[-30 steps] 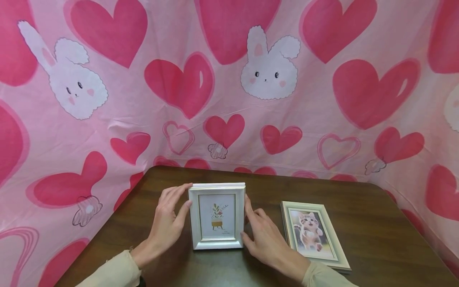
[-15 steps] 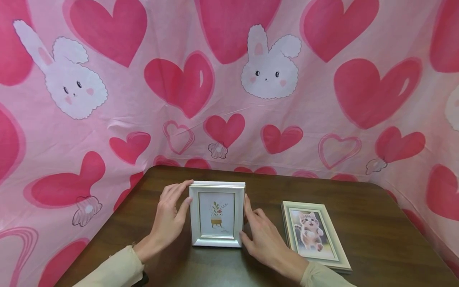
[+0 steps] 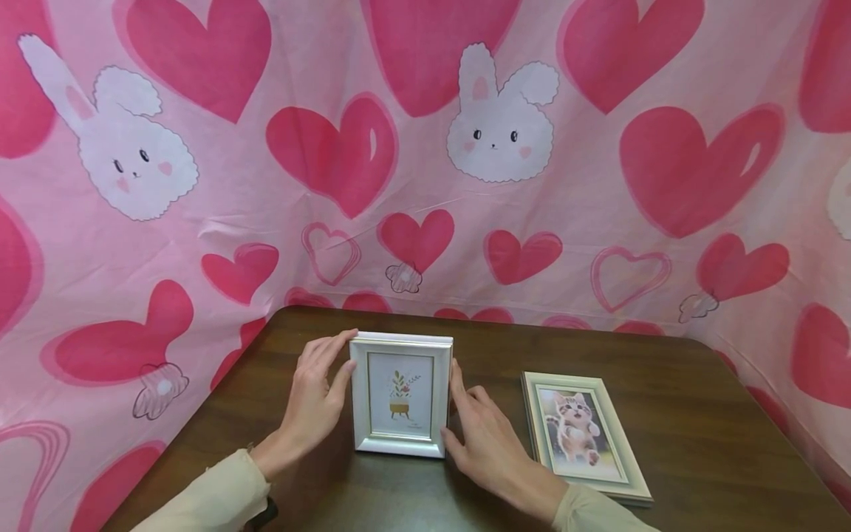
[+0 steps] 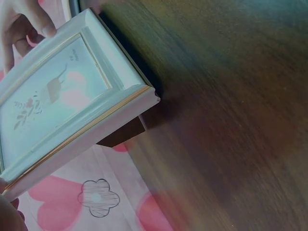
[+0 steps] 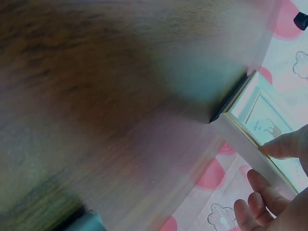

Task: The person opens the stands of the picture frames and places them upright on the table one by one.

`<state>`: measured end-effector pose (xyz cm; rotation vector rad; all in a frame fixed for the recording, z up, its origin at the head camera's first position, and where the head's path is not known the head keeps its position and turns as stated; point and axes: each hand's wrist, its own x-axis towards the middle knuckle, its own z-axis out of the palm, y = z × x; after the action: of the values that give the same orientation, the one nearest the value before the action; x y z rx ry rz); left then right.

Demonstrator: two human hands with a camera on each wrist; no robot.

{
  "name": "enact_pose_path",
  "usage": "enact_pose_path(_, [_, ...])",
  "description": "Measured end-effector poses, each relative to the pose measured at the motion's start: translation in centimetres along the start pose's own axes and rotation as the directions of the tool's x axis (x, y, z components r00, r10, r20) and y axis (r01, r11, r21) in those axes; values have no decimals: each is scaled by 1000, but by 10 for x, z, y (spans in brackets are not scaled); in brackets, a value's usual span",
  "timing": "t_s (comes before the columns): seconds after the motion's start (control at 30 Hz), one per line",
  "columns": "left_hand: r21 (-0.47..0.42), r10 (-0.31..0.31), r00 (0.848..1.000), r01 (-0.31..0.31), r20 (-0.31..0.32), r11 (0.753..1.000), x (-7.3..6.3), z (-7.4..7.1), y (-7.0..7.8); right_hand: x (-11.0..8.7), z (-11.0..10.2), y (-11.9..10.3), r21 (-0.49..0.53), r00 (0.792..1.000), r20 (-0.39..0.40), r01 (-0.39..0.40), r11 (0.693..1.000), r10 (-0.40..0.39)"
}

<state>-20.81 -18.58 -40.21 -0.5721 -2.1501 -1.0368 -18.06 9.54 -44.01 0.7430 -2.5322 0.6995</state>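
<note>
A white picture frame [image 3: 402,448] with a thin gold inner line and a potted-plant drawing stands upright on the brown table. My left hand [image 3: 309,403] holds its left side, fingertips at the top corner and thumb on the edge. On the opposite side my right hand [image 3: 488,447] grips the frame; in the right wrist view its thumb [image 5: 284,146] lies on the front and the other fingers are at the side. The left wrist view shows a dark support leg [image 4: 124,133] behind the frame. The left hand is mostly cut off there.
To the right, a pale green-cream picture frame [image 3: 623,443] with a kitten photo lies flat on the table [image 3: 718,436], close to my right forearm. A pink cloth [image 3: 425,185] with hearts and rabbits hangs behind the table's far edge.
The white picture frame has shifted slightly away from me and turned a little, both hands moving with it. The kitten frame has stayed in place.
</note>
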Motion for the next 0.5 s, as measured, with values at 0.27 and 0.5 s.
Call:
enact_pose_path(0.27, [-8, -14, 1000, 14, 17, 1000, 2, -1, -1, 1, 0, -1, -13, 1000, 20, -17, 1000, 18])
enact_pose_path(0.5, [-7, -5, 1000, 5, 15, 1000, 3, 0, -3, 2, 0, -2, -17, 999, 37, -32, 999, 32])
